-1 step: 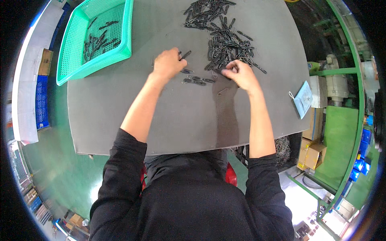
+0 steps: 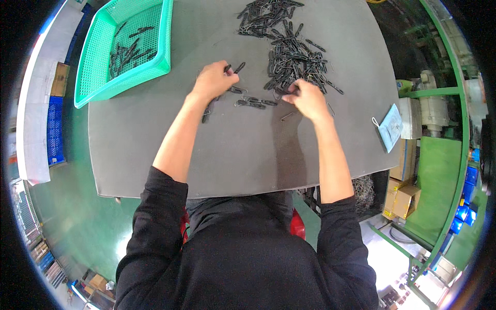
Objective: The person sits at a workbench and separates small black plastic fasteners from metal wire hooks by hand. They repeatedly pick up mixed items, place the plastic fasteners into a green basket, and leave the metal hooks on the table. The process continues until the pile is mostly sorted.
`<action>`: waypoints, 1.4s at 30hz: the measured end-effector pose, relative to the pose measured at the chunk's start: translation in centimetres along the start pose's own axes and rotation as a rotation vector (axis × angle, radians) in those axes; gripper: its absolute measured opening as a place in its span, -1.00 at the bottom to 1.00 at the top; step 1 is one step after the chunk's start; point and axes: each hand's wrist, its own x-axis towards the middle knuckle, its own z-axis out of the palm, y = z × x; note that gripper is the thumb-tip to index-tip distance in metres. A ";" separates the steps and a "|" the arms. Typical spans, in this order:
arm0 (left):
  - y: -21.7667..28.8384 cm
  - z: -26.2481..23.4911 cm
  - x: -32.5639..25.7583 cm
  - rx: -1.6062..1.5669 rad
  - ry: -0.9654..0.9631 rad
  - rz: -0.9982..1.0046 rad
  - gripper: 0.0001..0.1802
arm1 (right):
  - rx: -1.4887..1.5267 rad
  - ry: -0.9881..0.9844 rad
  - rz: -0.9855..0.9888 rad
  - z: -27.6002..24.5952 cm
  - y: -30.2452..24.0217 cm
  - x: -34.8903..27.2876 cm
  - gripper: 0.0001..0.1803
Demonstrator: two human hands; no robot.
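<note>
My left hand [image 2: 212,81] is closed in a pinch over the left middle of the table, with black clips [image 2: 239,67] at its fingertips; how many it holds is hidden. Beside that wrist another black clip [image 2: 206,114] lies partly covered. My right hand [image 2: 306,98] pinches a dark clip [image 2: 283,92] at the near edge of a large heap of black clips with wire hooks [image 2: 297,59]. Between my hands a few loose clips [image 2: 253,102] rest on the table. A bare wire hook [image 2: 287,117] lies just nearer to me, and a second wire hook [image 2: 330,109] shows beside my right wrist.
A green perforated basket [image 2: 124,85] with several black clips inside stands at the far left of the grey table [image 2: 232,155]. Another pile of clips [image 2: 263,18] is at the back. A light-blue pouch [image 2: 390,127] lies by the right edge, near a green metal frame [image 2: 434,94].
My left hand has shifted slightly left, and a clip now shows beside its wrist. My right hand has moved slightly down and left, and a wire hook shows beside its wrist.
</note>
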 end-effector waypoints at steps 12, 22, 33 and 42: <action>5.8 6.3 1.1 -0.014 0.063 0.091 -0.56 | 1.573 -0.248 0.085 -0.6 3.0 -3.8 -0.88; -0.6 -0.7 -1.2 -0.654 -0.281 -0.100 -0.61 | -0.059 -0.151 -0.168 2.6 -3.9 -0.8 -0.67; -2.8 -0.3 -3.8 0.065 -0.010 0.193 -0.78 | 0.333 0.033 -0.177 3.5 -1.3 -1.9 -0.63; -1.8 0.5 -4.0 0.510 0.029 0.282 -0.81 | 0.010 -0.002 0.014 3.2 -3.9 -1.5 -0.67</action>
